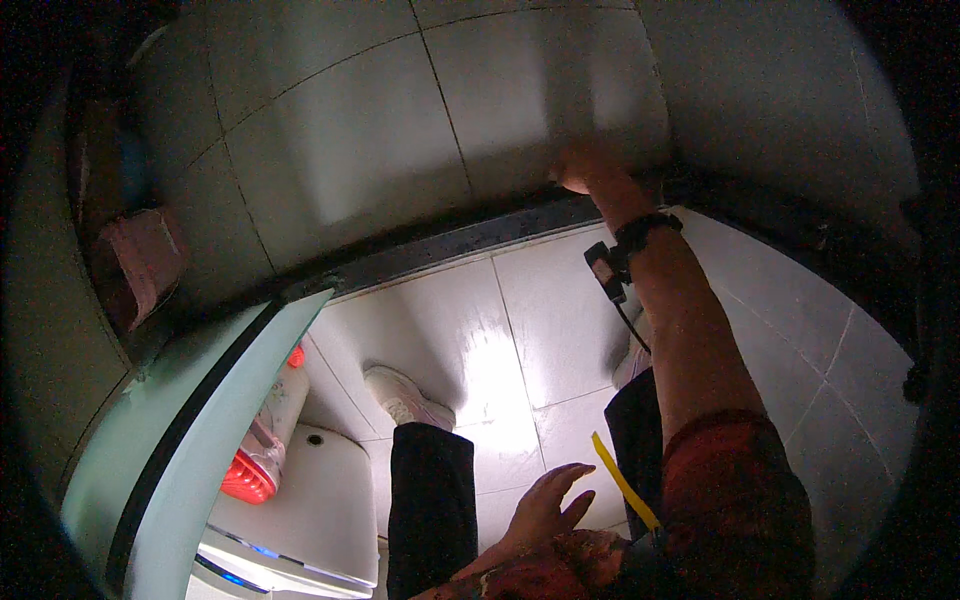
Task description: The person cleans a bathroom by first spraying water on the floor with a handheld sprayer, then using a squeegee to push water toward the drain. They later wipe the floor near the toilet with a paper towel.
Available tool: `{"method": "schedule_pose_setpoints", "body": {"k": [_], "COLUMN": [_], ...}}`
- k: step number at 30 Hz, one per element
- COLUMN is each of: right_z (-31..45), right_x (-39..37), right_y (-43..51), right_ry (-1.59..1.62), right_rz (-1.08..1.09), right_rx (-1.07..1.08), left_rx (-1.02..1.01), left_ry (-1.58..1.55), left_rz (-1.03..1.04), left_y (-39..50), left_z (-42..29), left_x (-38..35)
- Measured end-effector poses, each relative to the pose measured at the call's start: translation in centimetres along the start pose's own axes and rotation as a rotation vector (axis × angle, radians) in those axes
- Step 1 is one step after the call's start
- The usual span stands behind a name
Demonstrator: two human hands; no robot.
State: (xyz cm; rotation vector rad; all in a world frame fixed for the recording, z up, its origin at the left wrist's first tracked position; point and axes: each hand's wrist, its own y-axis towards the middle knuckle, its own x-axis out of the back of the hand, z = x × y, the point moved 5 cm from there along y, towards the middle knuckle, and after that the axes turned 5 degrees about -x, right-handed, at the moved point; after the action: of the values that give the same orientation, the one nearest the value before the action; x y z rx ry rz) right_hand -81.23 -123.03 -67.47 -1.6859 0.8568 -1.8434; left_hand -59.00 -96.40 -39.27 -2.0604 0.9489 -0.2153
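My right hand (581, 169) reaches forward past the dark door sill, over the dim tiles. It is blurred, and whatever may be in its fingers cannot be made out. On that wrist is a black strap (649, 231) with a small black device (606, 271) and a cable attached. Low in the view, my left hand (547, 501) is in front of my body, thumb and fingers apart, holding nothing. Just right of its fingertips a narrow yellow strip (626, 484) slants across my dark trouser leg, apart from the hand. Its lower end is lost in shadow at my sleeve.
A dark sill (465, 241) divides lit floor tiles (420, 307) from dim ones. A frosted glass door (240, 390) stands left. Behind it, a white box-shaped fixture (330, 480) carries a red-and-white package (262, 457). A pink container (150, 255) is far left.
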Motion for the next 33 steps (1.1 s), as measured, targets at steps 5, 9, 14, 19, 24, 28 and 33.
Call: {"method": "schedule_pose_setpoints", "body": {"k": [5, 9, 14, 19, 24, 28, 33], "right_z": [1.1, 3.7, 9.0, 6.4, 1.0, -6.3, -12.1], "right_x": [-2.3, 1.7, 1.9, -3.1, -5.3, -3.6, -3.4], "right_y": [3.8, 3.8, 4.2, 3.0, 3.7, 2.1, 1.4], "right_ry": [0.236, 0.685, 0.798, 0.446, 0.444, 1.300, 1.404], "right_rz": [0.145, -0.528, -0.459, -0.087, 0.138, 0.050, -0.060], "right_rx": [0.102, 0.385, 0.312, 0.349, 0.340, 0.248, 0.076], "left_rx": [0.022, 0.024, -0.003, 0.041, 0.026, 0.009, 0.030], "left_ry": [0.011, -0.012, -0.026, 0.014, 0.008, -0.006, 0.020], "left_rz": [0.006, 0.031, -0.012, 0.045, 0.037, 0.046, 0.067], "left_y": [-0.2, -0.6, -1.0, -0.6, -0.3, -0.8, -1.1], "left_z": [0.4, 1.1, 1.4, 0.7, 0.2, 0.9, 1.6], "left_x": [-0.2, -0.3, -0.1, -0.2, -0.4, -1.0, -1.6]}}
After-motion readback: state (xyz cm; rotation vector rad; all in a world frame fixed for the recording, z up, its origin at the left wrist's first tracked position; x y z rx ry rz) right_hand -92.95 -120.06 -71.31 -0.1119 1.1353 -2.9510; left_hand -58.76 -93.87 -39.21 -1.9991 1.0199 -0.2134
